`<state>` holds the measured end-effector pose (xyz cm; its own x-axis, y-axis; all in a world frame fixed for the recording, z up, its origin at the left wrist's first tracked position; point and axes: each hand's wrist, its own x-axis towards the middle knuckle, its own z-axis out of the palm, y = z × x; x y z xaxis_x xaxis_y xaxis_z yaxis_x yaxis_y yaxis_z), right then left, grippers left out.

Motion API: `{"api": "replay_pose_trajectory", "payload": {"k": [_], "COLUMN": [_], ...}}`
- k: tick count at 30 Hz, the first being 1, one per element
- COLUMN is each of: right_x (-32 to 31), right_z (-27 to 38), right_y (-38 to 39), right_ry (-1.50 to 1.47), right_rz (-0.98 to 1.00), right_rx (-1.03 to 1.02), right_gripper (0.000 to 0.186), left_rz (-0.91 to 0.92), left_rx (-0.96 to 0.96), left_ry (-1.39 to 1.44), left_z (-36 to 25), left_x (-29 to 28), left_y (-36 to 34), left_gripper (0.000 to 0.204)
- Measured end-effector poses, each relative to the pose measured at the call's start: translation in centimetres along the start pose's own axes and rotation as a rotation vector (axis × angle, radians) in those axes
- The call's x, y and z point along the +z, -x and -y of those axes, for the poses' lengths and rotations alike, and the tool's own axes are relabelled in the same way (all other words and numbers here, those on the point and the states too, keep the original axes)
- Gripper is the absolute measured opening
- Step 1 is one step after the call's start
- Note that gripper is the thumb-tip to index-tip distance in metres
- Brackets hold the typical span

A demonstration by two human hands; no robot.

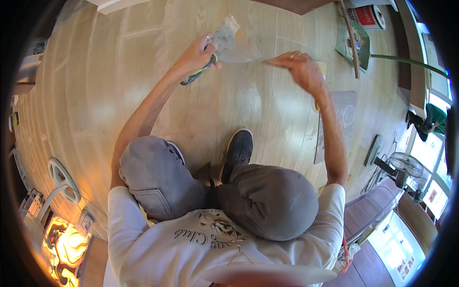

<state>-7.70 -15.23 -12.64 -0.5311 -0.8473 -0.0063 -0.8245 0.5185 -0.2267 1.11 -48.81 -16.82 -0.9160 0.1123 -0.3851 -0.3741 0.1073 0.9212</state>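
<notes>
My left hand (193, 56) is closed around the black and yellow-green handle of a wide putty knife (233, 42), held over the wood-look floor. Its broad, thin blade fans out ahead of the fingers, with pale smears on its surface. To the right of the blade is my right hand (302, 71), slightly blurred, its fingers drawn together and pointing left toward the blade's corner. Whether anything small sits between those fingertips I cannot make out. Both arms stretch forward past my bent knees, and a dark shoe (240, 148) rests on the floor between them.
A grey flat sheet (345, 107) lies partly under my right forearm. At the far right are a green dustpan (361, 48), a wooden stick (350, 36) and a red-and-white can (368, 17). A fan (405, 165) stands at right; a glowing panel (67, 246) is lower left.
</notes>
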Motion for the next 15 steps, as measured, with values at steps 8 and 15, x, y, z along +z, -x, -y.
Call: {"api": "replay_pose_trajectory", "payload": {"k": [8,15], "right_x": [9.1,11.2], "right_z": [-24.2,-25.1], "right_y": [-6.5,-11.5], "right_ry": [0.005,-0.032], "right_rz": [-0.173,-0.243], "right_rx": [0.376,0.325], "right_gripper": [0.032,0.043], "left_rz": [-0.025,-0.033], "left_rx": [-0.04,-0.113], "left_ry": [0.084,0.152], "left_z": [0.9,3.3], "left_x": [-0.4,-2.1], "left_y": [-1.8,-0.2], "left_gripper": [0.053,0.046]}}
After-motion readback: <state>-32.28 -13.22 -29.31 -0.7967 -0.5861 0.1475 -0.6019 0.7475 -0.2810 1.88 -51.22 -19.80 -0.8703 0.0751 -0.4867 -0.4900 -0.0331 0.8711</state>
